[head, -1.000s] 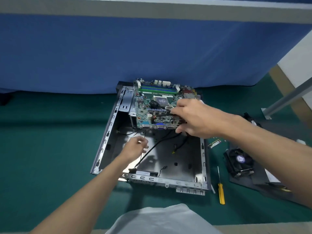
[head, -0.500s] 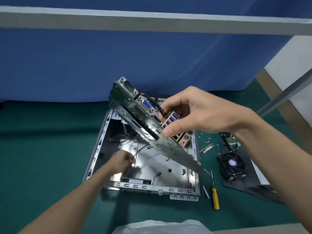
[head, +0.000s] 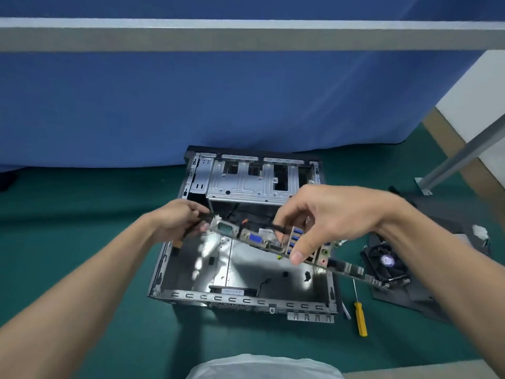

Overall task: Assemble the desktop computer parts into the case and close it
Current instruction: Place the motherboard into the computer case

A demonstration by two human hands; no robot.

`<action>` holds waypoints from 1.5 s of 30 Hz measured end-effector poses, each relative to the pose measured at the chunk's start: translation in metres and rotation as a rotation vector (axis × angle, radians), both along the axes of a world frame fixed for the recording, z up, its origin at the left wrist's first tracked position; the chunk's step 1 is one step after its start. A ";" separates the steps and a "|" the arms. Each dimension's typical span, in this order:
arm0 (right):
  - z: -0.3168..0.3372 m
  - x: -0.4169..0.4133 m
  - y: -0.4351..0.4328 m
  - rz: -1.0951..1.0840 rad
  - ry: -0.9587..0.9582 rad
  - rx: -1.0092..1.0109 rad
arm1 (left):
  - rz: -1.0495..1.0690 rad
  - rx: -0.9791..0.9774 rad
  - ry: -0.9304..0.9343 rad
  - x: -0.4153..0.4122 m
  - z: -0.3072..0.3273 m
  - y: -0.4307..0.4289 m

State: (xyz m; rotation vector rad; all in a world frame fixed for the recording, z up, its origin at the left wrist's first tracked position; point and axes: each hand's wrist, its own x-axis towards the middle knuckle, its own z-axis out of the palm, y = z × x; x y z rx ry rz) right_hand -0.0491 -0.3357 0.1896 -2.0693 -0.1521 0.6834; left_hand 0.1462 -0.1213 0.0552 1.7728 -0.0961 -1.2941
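Your motherboard (head: 352, 269) is in the air over the open computer case (head: 246, 300), not seated. It is tilted, port edge toward you. Its right end overhangs the case's right wall.

Your right hand (head: 336, 217) pinches the board at the port stack, thumb (head: 297, 255) low on the near edge and fingers curled over the top. Your left hand (head: 177, 222) has its fingers curled round the board's left corner, next to the serial port (head: 225, 228). It is blurred there, so I can't tell if it also has a dark cable.

Along the port edge, left to right: serial port, blue VGA port (head: 255, 239), blue USB ports (head: 296, 239), green and pink audio jacks (head: 325, 254). A black cable (head: 278, 228) lies across the top of the ports.

Labels:
- White sticker on the black part inside the case's front rail: print too small to read.
- Round sticker on the cooler fan (head: 385, 261) hub: not legible.
- No brand readable on the board.

Inside the case, the bare metal floor shows under the board, with the drive cage (head: 246, 181) at the far end.

Right of the case:
- A yellow-handled screwdriver (head: 360, 318) lies on the green table (head: 82, 214) just beside the front corner.
- The cooler fan sits further right on a dark panel (head: 442, 214).

A blue partition (head: 218, 105) stands behind the case.
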 end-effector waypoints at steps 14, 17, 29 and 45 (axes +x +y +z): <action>-0.088 -0.009 0.076 0.124 -0.151 -0.530 | -0.922 0.256 -0.572 -0.031 0.005 -0.099; -0.101 -0.016 0.073 0.068 -0.190 -0.506 | -0.936 0.299 -0.593 -0.037 -0.021 -0.112; -0.127 -0.020 0.074 0.046 -0.217 -0.404 | -0.887 0.282 -0.547 -0.066 -0.093 -0.166; -0.116 -0.018 0.074 0.121 -0.145 -0.383 | -1.038 0.258 -0.601 -0.086 -0.135 -0.198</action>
